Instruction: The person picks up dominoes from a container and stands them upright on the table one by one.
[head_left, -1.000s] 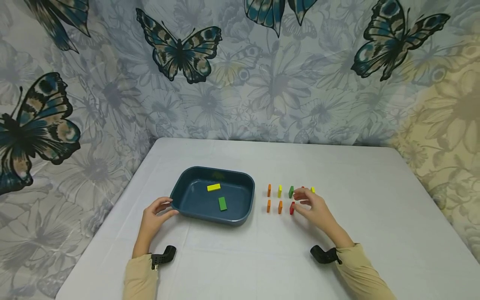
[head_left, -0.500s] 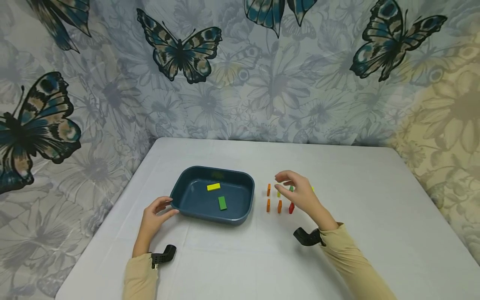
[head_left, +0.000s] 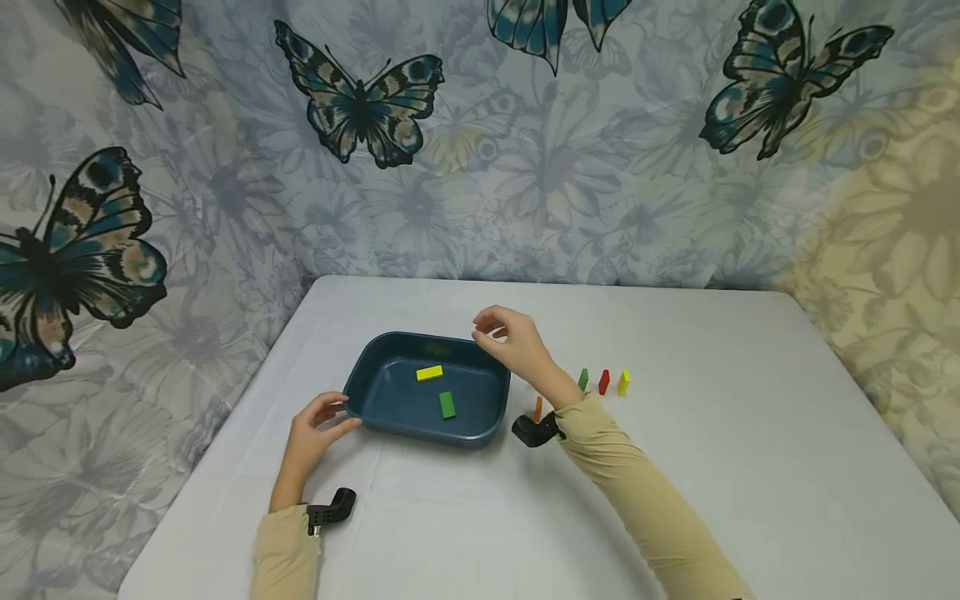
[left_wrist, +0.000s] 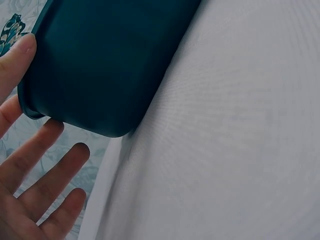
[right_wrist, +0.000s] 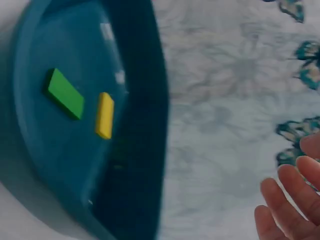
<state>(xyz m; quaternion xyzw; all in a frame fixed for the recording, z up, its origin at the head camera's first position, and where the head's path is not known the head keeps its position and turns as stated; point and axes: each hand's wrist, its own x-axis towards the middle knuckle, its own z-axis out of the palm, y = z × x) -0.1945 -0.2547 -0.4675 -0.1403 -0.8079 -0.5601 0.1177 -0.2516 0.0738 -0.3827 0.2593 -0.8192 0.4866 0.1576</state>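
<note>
In the head view a dark blue rectangular dish (head_left: 390, 429) stands on the white table. My left hand (head_left: 318, 427) holds its near left corner, thumb on one side and fingers on the other. In the left wrist view the other fingers (left_wrist: 52, 182) spread beside the dish wall (left_wrist: 100, 80). Inside the dish lie a yellow block (head_left: 430, 373) and a green block (head_left: 447, 405), apart. My right hand (head_left: 517, 343) is over the far right corner, fingers loosely bent with a gap to the thumb; I see nothing between them. The right wrist view shows its fingers (right_wrist: 285, 200) apart.
Right of the dish stand small blocks: a green one (head_left: 583, 379), a red one (head_left: 604, 382) and a yellow one (head_left: 624, 383). Nearer is an orange block (head_left: 538, 408); my right forearm hides others. A butterfly-patterned wall (head_left: 570, 208) rises behind the table (head_left: 420, 517).
My right hand has moved left and away from the standing blocks to the dish's far right corner, its arm now covering some blocks. My left hand and the dish have stayed put.
</note>
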